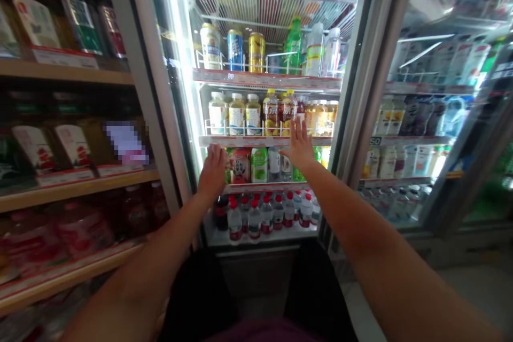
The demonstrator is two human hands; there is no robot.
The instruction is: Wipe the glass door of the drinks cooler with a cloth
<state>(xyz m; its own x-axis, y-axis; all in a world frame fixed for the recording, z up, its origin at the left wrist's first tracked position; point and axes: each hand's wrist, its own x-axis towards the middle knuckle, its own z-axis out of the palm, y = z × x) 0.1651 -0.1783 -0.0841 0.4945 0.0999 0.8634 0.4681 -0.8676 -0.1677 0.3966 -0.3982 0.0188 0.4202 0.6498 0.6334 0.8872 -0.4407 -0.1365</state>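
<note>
My left hand is at the left end of the fridge's lower shelf, beside a red-labelled drink pack. Its fingers point forward and look stretched out; I see nothing held in them. My right hand is open with fingers spread, in front of the shelf edge. Behind its fingertips stand dark tea bottles with yellow caps. Between my hands is a green drink pack. Whether either hand touches the shelf or a drink, I cannot tell.
Red-capped water bottles fill the fridge's bottom. Higher up are a blue can, a gold can and a green bottle. A wooden shelf unit of bottles stands left. A glass fridge door is at right.
</note>
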